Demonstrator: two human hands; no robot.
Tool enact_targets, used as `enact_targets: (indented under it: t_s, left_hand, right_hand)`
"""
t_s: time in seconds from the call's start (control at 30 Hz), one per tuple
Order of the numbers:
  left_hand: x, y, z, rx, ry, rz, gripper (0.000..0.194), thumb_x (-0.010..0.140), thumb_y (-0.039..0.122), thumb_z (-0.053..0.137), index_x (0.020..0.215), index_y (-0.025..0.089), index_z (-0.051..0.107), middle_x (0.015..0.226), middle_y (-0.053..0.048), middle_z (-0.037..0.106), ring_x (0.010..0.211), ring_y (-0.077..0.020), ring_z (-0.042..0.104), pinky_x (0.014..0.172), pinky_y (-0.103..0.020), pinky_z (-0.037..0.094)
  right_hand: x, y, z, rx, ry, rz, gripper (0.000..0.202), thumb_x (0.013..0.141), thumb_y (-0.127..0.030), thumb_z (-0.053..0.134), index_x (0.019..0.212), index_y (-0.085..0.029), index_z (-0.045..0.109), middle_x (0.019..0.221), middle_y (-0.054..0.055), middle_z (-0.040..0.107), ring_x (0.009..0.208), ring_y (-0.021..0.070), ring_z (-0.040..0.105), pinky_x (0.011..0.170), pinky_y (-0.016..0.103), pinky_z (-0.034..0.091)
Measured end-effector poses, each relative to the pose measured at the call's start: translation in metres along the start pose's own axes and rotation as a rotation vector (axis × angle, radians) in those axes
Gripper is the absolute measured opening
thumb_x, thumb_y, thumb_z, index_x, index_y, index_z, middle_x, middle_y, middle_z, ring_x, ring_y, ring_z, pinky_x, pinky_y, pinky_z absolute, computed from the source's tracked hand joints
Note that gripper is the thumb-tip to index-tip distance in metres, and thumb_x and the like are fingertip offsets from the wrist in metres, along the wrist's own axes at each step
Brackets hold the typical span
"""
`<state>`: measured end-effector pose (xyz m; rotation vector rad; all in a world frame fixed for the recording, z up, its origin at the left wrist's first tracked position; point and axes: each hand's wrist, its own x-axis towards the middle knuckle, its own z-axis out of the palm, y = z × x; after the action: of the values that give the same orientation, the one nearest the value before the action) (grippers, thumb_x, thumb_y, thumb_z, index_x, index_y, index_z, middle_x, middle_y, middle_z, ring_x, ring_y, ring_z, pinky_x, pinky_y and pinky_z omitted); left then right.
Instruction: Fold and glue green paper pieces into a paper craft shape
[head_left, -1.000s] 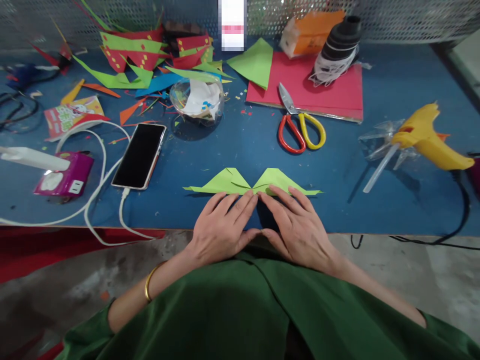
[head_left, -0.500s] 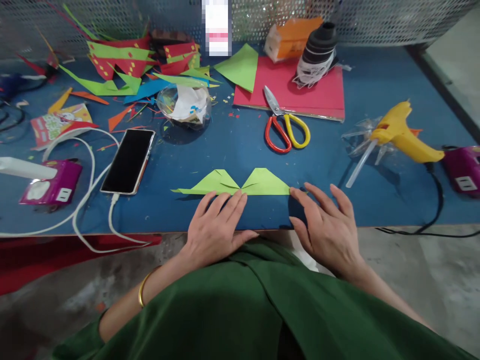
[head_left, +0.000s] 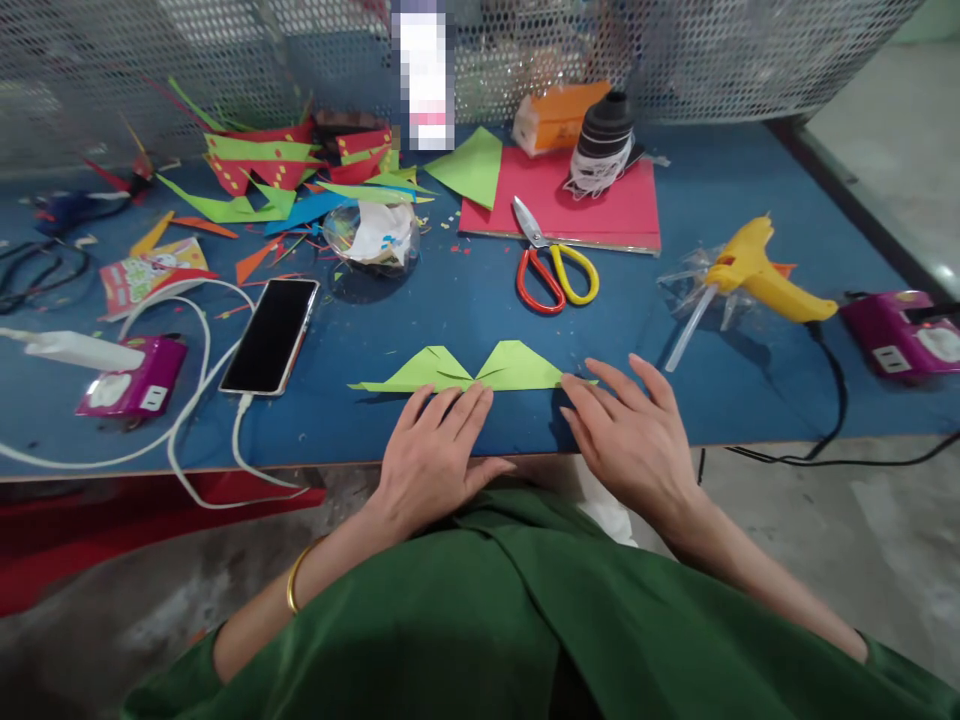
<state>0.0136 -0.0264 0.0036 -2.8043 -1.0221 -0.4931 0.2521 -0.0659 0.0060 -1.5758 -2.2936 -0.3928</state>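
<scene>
Hands lie flat on the blue table (head_left: 750, 400), fingers spread, gripping nothing. Left hand (head_left: 435, 455) fingertips touch the near edge of the folded green paper (head_left: 465, 370); right hand (head_left: 630, 440) fingertips touch its right tip. Scissors (head_left: 551, 265) lie beyond.

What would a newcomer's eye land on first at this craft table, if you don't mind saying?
Probably the folded green paper near the table's front edge, with the left hand flat at its middle and the right hand at its right tip. Next, the red-and-yellow scissors behind it and the yellow glue gun to the right.
</scene>
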Motion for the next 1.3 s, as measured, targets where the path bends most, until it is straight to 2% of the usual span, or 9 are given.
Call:
enact_targets:
  t_s: [0.27, 0.43, 0.6, 0.7, 0.8, 0.9, 1.03, 1.17, 1.3]
  left_hand:
    - [-0.006, 0.004, 0.001, 0.035, -0.043, -0.047, 0.057, 0.098, 0.051, 0.048, 0.135, 0.009, 0.060, 0.138, -0.013, 0.063, 0.120, -0.0294, 0.061, 0.111, -0.046, 0.035]
    - [-0.030, -0.019, -0.005, 0.107, -0.025, -0.169, 0.065, 0.097, 0.059, 0.044, 0.137, 0.009, 0.058, 0.138, -0.015, 0.063, 0.123, -0.0339, 0.060, 0.110, -0.051, 0.035]
    - [-0.059, -0.042, -0.015, 0.191, -0.014, -0.293, 0.060, 0.100, 0.053, 0.041, 0.140, 0.010, 0.055, 0.139, -0.014, 0.062, 0.126, -0.0381, 0.058, 0.110, -0.059, 0.034]
    - [-0.060, -0.047, -0.018, 0.186, 0.034, -0.316, 0.056, 0.100, 0.050, 0.044, 0.135, 0.009, 0.059, 0.136, -0.016, 0.065, 0.125, -0.0392, 0.058, 0.109, -0.059, 0.035]
    - [-0.043, -0.042, -0.018, 0.196, 0.169, -0.289, 0.045, 0.096, 0.040, 0.056, 0.128, 0.009, 0.063, 0.130, -0.017, 0.068, 0.120, -0.0361, 0.063, 0.107, -0.054, 0.040]
    - [-0.013, -0.028, -0.015, 0.130, 0.244, -0.195, 0.032, 0.094, 0.027, 0.063, 0.123, 0.013, 0.065, 0.120, -0.011, 0.074, 0.110, -0.0288, 0.067, 0.102, -0.046, 0.044]
    - [0.029, -0.003, -0.002, -0.089, 0.203, -0.105, 0.017, 0.094, 0.024, 0.063, 0.107, 0.016, 0.070, 0.103, -0.005, 0.076, 0.096, -0.0227, 0.066, 0.087, -0.038, 0.048]
    - [0.061, 0.013, 0.013, -0.202, 0.064, -0.104, 0.013, 0.092, 0.026, 0.066, 0.101, 0.018, 0.069, 0.100, -0.005, 0.073, 0.095, -0.0233, 0.062, 0.083, -0.038, 0.047]
    - [0.076, 0.018, 0.022, -0.226, -0.069, -0.157, 0.015, 0.092, 0.033, 0.065, 0.094, 0.018, 0.067, 0.097, -0.005, 0.070, 0.093, -0.0246, 0.059, 0.078, -0.038, 0.043]
  right_hand:
    - [0.019, -0.036, 0.018, 0.207, -0.081, -0.206, 0.052, 0.102, -0.035, 0.042, 0.138, 0.002, 0.053, 0.138, 0.019, 0.063, 0.131, 0.0308, 0.055, 0.113, 0.047, 0.037]
    - [0.014, -0.040, 0.024, 0.240, -0.101, -0.158, 0.052, 0.102, -0.032, 0.041, 0.139, 0.002, 0.051, 0.139, 0.021, 0.061, 0.131, 0.0300, 0.055, 0.112, 0.047, 0.039]
    - [0.015, -0.040, 0.021, 0.243, -0.130, -0.135, 0.052, 0.103, -0.033, 0.039, 0.141, 0.000, 0.050, 0.141, 0.019, 0.060, 0.133, 0.0292, 0.054, 0.113, 0.047, 0.038]
    - [0.017, -0.038, 0.019, 0.252, -0.121, -0.162, 0.050, 0.103, -0.032, 0.039, 0.140, 0.000, 0.051, 0.140, 0.017, 0.061, 0.132, 0.0282, 0.055, 0.112, 0.045, 0.040]
    - [0.017, -0.030, 0.014, 0.238, -0.070, -0.141, 0.045, 0.103, -0.026, 0.040, 0.137, -0.001, 0.054, 0.136, 0.016, 0.064, 0.129, 0.0261, 0.058, 0.110, 0.042, 0.042]
    - [0.014, -0.014, 0.008, 0.157, 0.017, -0.002, 0.036, 0.101, -0.019, 0.045, 0.130, -0.003, 0.060, 0.125, 0.016, 0.071, 0.119, 0.0249, 0.064, 0.108, 0.042, 0.043]
    - [0.007, 0.011, 0.004, 0.021, 0.047, 0.137, 0.032, 0.098, -0.014, 0.049, 0.124, -0.005, 0.064, 0.111, 0.016, 0.076, 0.111, 0.0264, 0.068, 0.105, 0.044, 0.043]
    - [0.005, 0.027, 0.008, -0.046, 0.012, 0.056, 0.029, 0.096, -0.010, 0.049, 0.120, -0.005, 0.065, 0.103, 0.014, 0.076, 0.107, 0.0261, 0.069, 0.106, 0.045, 0.041]
    - [0.007, 0.027, 0.012, -0.036, 0.038, 0.033, 0.026, 0.098, -0.010, 0.047, 0.114, -0.008, 0.067, 0.099, 0.011, 0.077, 0.095, 0.0217, 0.070, 0.108, 0.044, 0.038]
